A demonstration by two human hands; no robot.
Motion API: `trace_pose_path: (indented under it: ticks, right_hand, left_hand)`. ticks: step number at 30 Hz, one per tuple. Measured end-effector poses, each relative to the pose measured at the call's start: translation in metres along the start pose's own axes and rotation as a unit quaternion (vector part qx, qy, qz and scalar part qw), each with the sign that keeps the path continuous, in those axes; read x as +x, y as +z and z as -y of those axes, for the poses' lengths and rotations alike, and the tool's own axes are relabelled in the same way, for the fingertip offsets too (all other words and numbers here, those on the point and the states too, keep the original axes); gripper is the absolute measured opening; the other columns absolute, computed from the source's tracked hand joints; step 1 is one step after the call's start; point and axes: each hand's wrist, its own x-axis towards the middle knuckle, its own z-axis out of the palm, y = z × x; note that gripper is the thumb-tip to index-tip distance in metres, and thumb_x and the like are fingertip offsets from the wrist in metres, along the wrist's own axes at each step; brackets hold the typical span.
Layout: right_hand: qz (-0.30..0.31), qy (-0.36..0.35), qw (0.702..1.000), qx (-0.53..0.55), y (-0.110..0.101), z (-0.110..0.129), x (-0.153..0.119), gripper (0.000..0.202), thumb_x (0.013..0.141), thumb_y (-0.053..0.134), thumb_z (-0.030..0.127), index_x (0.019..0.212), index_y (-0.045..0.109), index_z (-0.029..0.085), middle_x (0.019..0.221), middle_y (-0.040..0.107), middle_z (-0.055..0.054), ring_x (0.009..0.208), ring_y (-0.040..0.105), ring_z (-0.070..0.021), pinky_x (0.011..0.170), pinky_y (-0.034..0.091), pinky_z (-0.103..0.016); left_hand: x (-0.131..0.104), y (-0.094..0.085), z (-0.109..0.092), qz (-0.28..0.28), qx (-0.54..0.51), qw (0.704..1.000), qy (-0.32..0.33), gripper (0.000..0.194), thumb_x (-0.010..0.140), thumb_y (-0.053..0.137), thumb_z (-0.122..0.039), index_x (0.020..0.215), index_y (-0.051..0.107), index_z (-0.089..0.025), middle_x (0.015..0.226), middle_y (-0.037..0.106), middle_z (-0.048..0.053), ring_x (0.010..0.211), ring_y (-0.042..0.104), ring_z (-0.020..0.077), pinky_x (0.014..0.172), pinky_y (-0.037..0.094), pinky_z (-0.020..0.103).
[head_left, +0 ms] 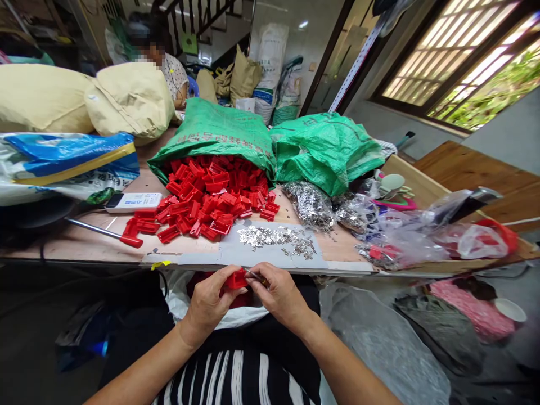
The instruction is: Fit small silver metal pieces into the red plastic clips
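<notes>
Just in front of the table edge, my left hand (213,301) pinches a small red plastic part (237,279) between thumb and fingers. My right hand (276,289) is closed on a thin pointed tool with a dark handle (258,276), its metal tip at the red part. The exact kind of tool is mostly hidden by the fingers. Beyond my hands, small flat silver metal pieces (274,238) lie spread on a grey sheet (230,250). Behind them a heap of similar red parts (206,194) spills from a green woven sack (223,129).
A second green sack (324,152) and clear bags of metal pieces (310,205) stand to the right. At left are a red-handled rod (103,230), a white box-shaped item (134,201) and a blue-white bag (67,169). A person (171,76) sits across the table. A white bag (177,295) hangs below.
</notes>
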Motion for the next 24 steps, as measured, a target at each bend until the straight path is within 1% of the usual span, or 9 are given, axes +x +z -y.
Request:
trace_pose_path:
  ticks: [4,7,12,15,18,21,24]
  right_hand:
    - [-0.004,0.000,1.000,0.013,0.007,0.000,0.000,0.009,0.084,0.054,0.016,0.085,0.062,0.020,0.080,0.063,-0.003,0.074,0.057,-0.0155,0.068,0.042,-0.026]
    - [-0.012,0.010,0.998,0.056,0.010,0.000,0.001,0.010,0.086,0.054,0.020,0.082,0.063,0.020,0.079,0.062,-0.003,0.074,0.056,-0.0152,0.068,0.042,-0.026]
    - [0.016,0.018,0.982,0.186,0.001,-0.003,0.001,0.019,0.090,0.051,0.030,0.091,0.066,0.019,0.086,0.061,-0.003,0.081,0.057,-0.0153,0.074,0.044,-0.026]
    - [-0.005,0.050,0.969,0.243,-0.005,-0.008,0.002,0.020,0.088,0.053,0.035,0.093,0.063,0.019,0.086,0.061,-0.002,0.079,0.056,-0.0147,0.073,0.045,-0.026]
    - [-0.021,0.070,0.968,0.242,-0.006,-0.013,0.001,0.019,0.086,0.056,0.037,0.087,0.059,0.018,0.079,0.057,0.000,0.071,0.050,-0.0125,0.066,0.042,-0.024]
    - [-0.001,0.069,0.970,0.234,-0.002,-0.015,0.001,0.019,0.086,0.057,0.038,0.084,0.056,0.018,0.075,0.053,0.002,0.068,0.047,-0.0116,0.064,0.040,-0.023]
    - [0.010,0.072,0.969,0.237,0.003,-0.014,0.001,0.020,0.086,0.056,0.038,0.082,0.054,0.019,0.073,0.050,0.003,0.066,0.044,-0.0110,0.063,0.038,-0.022]
  left_hand:
    - [-0.002,0.002,-0.002,-0.015,-0.024,1.000,-0.014,0.032,0.065,0.077,-0.018,0.095,0.073,-0.027,0.101,0.073,0.005,0.098,0.067,0.0259,0.097,0.046,0.034]
    - [-0.003,0.003,-0.001,-0.022,-0.020,1.000,-0.004,0.032,0.066,0.076,-0.017,0.097,0.073,-0.027,0.103,0.073,0.005,0.098,0.067,0.0254,0.097,0.046,0.034]
    - [-0.004,0.003,-0.003,-0.051,0.000,0.999,0.010,0.033,0.066,0.078,-0.021,0.097,0.072,-0.028,0.098,0.074,0.004,0.091,0.068,0.0250,0.092,0.049,0.035]
    - [-0.004,0.004,-0.007,-0.062,-0.010,0.998,0.007,0.033,0.064,0.079,-0.021,0.095,0.073,-0.027,0.095,0.075,0.004,0.091,0.068,0.0259,0.091,0.050,0.035]
    - [-0.003,0.004,-0.009,-0.062,-0.013,0.998,0.005,0.033,0.062,0.080,-0.019,0.094,0.073,-0.027,0.095,0.074,0.005,0.093,0.068,0.0267,0.092,0.049,0.036]
    - [-0.004,0.004,-0.008,-0.059,0.000,0.998,0.018,0.032,0.063,0.079,-0.020,0.094,0.073,-0.027,0.097,0.074,0.004,0.098,0.067,0.0274,0.097,0.047,0.038]
    - [-0.004,0.004,-0.006,-0.049,0.036,0.997,0.054,0.029,0.067,0.077,-0.022,0.095,0.073,-0.028,0.100,0.074,0.003,0.108,0.063,0.0279,0.105,0.041,0.041]
